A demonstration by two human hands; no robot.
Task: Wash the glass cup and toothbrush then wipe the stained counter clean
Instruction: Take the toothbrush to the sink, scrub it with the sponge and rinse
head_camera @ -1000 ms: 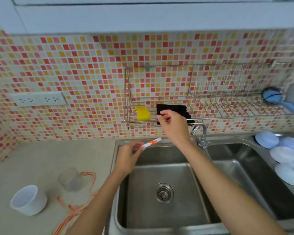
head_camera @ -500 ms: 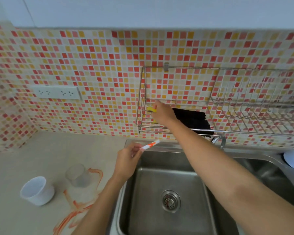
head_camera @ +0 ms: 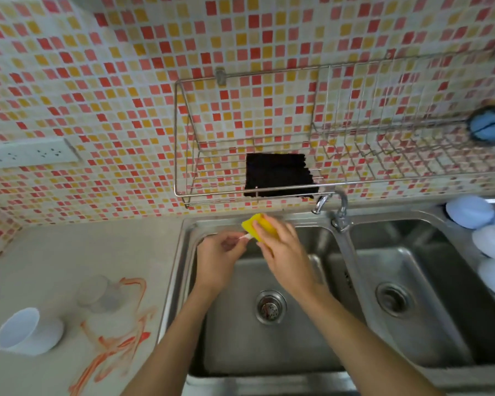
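Head view: both hands meet over the left sink basin. The right hand grips a yellow sponge, fingers curled over it. Just to its left, the left hand pinches the toothbrush; only a short pale end shows, touching the sponge, and the rest is hidden in the fingers. Beyond the hands, a wire rack on the tiled wall holds a black cloth, and the faucet stands beyond the right hand. Left of the left hand and nearer, the glass cup lies blurred on the counter among orange stains, a white cup further left. Blue-white plates sit far right, partly cut off.
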